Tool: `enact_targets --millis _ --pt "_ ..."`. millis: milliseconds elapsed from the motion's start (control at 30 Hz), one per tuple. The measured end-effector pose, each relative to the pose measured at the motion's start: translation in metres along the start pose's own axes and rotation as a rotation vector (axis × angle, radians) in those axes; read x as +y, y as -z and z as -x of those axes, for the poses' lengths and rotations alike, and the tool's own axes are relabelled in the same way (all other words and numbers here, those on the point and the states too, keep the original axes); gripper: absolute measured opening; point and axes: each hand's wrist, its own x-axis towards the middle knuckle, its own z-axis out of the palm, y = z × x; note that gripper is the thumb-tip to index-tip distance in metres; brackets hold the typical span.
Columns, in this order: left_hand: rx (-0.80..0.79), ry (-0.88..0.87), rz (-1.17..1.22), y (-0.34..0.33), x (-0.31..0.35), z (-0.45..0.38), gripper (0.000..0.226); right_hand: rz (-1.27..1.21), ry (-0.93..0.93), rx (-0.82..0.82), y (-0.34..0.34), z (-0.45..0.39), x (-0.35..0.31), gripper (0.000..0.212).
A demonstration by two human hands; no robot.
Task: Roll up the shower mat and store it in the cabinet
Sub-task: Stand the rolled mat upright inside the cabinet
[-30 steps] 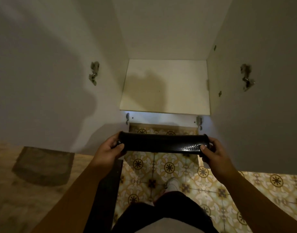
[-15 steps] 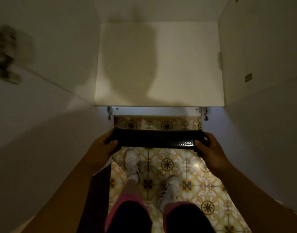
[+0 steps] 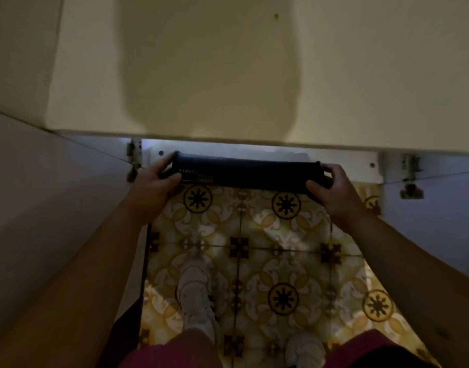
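Observation:
The shower mat (image 3: 248, 173) is a dark, tight roll held level across the front of the open cabinet. My left hand (image 3: 155, 185) grips its left end and my right hand (image 3: 334, 192) grips its right end. The roll hangs just in front of the white front edge (image 3: 342, 162) of the cabinet's bottom shelf. The cabinet floor (image 3: 201, 62) is pale and bare, with a broad shadow across its middle.
Both cabinet doors stand open, left door (image 3: 42, 208) and right door (image 3: 445, 221), with metal hinges (image 3: 134, 158) at the shelf corners. Patterned yellow floor tiles (image 3: 254, 248) lie below. A person's white shoes (image 3: 196, 296) and pink-clad knees show at the bottom.
The view has closed in on the cabinet. Both hands have carried the rolled mat forward, from over the floor tiles up to the front edge of the bottom shelf.

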Motion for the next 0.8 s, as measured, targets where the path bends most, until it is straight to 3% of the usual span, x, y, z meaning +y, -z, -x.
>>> enact_targets --millis 133,367,533,667,800 --pt "0.069 -0.148 -0.290 0.005 -0.029 -0.048 0.060 0.154 0.099 -0.005 -0.017 -0.057 0.021 0.048" --pt "0.136 -0.247 -0.166 0.030 -0.049 -0.091 0.062 0.272 0.268 0.017 -0.058 -0.118 0.014 0.061" --pt "0.176 -0.283 -0.397 0.034 -0.053 -0.094 0.059 0.423 0.233 0.025 -0.080 -0.122 0.018 0.060" --pt "0.176 -0.283 -0.468 0.033 -0.050 -0.094 0.058 0.375 0.202 0.240 -0.090 -0.111 0.020 0.053" --pt "0.164 -0.289 -0.420 0.035 -0.056 -0.095 0.057 0.357 0.182 0.464 -0.110 -0.093 0.028 0.030"
